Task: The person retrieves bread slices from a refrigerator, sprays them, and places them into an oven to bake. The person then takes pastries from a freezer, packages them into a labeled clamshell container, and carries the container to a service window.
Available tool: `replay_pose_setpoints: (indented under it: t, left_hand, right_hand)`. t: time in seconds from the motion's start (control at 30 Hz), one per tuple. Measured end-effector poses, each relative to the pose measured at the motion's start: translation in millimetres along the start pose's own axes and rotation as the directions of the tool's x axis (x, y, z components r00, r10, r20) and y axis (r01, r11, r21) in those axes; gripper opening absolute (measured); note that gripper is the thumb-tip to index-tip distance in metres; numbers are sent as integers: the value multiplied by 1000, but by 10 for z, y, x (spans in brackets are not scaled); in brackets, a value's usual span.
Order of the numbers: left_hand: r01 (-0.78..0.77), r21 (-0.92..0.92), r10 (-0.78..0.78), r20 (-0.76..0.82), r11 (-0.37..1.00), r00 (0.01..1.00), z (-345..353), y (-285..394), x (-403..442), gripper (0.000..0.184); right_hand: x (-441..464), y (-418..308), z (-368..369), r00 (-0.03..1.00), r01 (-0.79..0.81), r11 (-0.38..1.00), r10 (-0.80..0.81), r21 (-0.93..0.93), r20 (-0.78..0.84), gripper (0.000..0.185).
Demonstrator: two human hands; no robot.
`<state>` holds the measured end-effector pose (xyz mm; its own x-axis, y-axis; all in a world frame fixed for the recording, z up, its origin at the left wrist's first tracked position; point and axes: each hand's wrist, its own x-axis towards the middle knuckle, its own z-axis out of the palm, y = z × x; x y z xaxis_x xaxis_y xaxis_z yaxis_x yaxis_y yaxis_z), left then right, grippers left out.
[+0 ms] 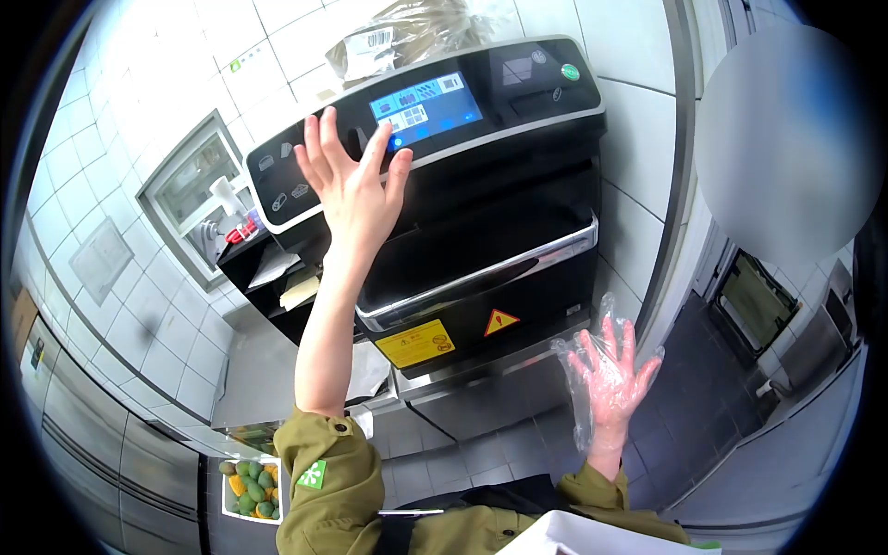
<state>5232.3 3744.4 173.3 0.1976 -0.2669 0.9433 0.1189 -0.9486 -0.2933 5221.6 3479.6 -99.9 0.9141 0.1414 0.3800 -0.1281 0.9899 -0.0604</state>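
My bare left hand (350, 180) reaches up to the control panel of a black kitchen machine (472, 240), fingers spread. Its index fingertip is at the lower left of the lit blue touchscreen (439, 116); whether it presses the glass I cannot tell. A clear plastic glove (583, 398) covers my right hand (615, 375), which is held out with fingers apart and nothing in it, to the right of the machine's lower front. Below the panel runs a shiny metal handle bar (481, 282). A yellow label (416, 344) and a warning triangle (500, 322) are on the front.
A plastic-wrapped package (398, 46) lies on top of the machine. Left of it stand dark shelves (268, 268) with papers. A white crate (228, 504) of green and orange fruit is on the floor at lower left. Steel cabinets (120, 462) line the left; a doorway frame (684, 139) stands right.
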Motion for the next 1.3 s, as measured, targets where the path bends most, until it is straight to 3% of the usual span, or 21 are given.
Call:
replay_pose_setpoints:
  t: [0.03, 0.1, 0.13, 0.2, 0.23, 0.3, 0.37, 0.43, 0.5, 0.63, 0.67, 0.77, 0.8, 0.87, 0.9, 0.93, 0.97, 1.0, 1.03, 1.2, 1.3]
  left_hand:
    - [4, -19, -4, -10, 1000, 1000, -52, 55, -1, 27]
    - [-84, -266, 32, -195, 960, 980, -348, 394, -223, 30]
    - [-133, -443, 66, -164, 886, 984, -495, 662, -499, 34]
    - [31, -806, 187, 175, 591, 967, -749, 1328, -1319, 44]
    - [193, -851, 228, 338, 488, 913, -779, 1599, -1682, 50]
    - [453, -761, 192, 586, 464, 787, -736, 1972, -2250, 37]
    - [549, -693, 113, 662, 467, 741, -679, 2155, -2626, 22]
    - [580, -756, 77, 626, 304, 776, -679, 2174, -2832, 10]
    - [764, -628, -14, 771, 148, 636, -746, 2075, -2888, 7]
    - [820, -573, -70, 818, -9, 571, -918, 2051, -3055, 5]
    - [827, -560, -88, 827, -41, 556, -969, 2019, -3124, 7]
    - [878, -477, -85, 877, -38, 473, -1094, 1836, -3320, 9]
    - [846, -534, -46, 845, 0, 533, -1115, 1661, -3305, 11]
    - [841, -462, -294, 792, 283, 534, -1267, 1218, -3206, 12]
    - [963, -253, -508, 820, 90, 263, -1272, 990, -3432, 14]
    - [998, -54, -571, 820, -12, 37, -1272, 684, -3500, 16]
    - [992, -44, -545, 832, 121, 104, -1208, 518, -3845, 19]
    - [998, -61, -459, 886, 29, 68, -1186, 405, -3979, 20]
    - [956, 28, -250, 963, -293, -104, -1219, 365, -4073, 20]
    - [894, -14, -260, 959, -447, -116, -1419, 258, -4251, 17]
    - [946, -145, -586, 809, -289, -56, -1522, 34, -4317, 11]
  right_hand:
    - [-17, -6, -3, 1000, -10, 1000, 10, -10, 17, 77]
    - [-12, 47, 31, 998, -19, 999, 20, -25, 52, 79]
    - [7, 99, 93, 999, -33, 997, 30, 70, 43, 77]
    - [113, 279, 29, 997, -65, 981, 58, 184, 43, 71]
    - [191, 376, -160, 998, -63, 988, 61, 142, 14, 70]
    - [256, 535, -352, 982, -155, 980, 139, -126, -124, 66]
    - [169, 627, -620, 945, -275, 961, 267, -19, -191, 56]
    - [30, 706, -656, 876, -385, 921, 383, 52, -295, 60]
    - [-85, 888, -868, 857, -289, 943, 331, 162, -395, 65]
    - [-463, 1287, -1085, 739, -656, 728, 565, -199, -368, 86]
    - [-487, 1322, -1027, 705, -683, 713, 586, -158, -400, 85]
    - [-603, 1527, -1132, 579, -815, 518, 712, -261, -397, 86]
    - [-622, 1580, -1124, 550, -826, 547, 732, -134, -401, 82]
    - [-662, 1595, -955, 592, -795, 600, 737, -87, -326, 80]
    - [-692, 1598, -854, 612, -779, 624, 736, -61, -289, 79]
    - [-682, 1589, -648, 585, -787, 616, 764, 40, -273, 77]
    - [-690, 1597, -530, 545, -798, 586, 802, 144, -245, 74]
    - [-721, 1643, -495, 524, -814, 558, 826, 162, -209, 73]
    - [-735, 1692, -461, 506, -829, 531, 846, 177, -168, 73]
    - [-908, 1901, -263, 443, -874, 472, 872, 118, -207, 71]
    - [-1032, 2007, -167, 456, -868, 489, 855, 90, -246, 71]
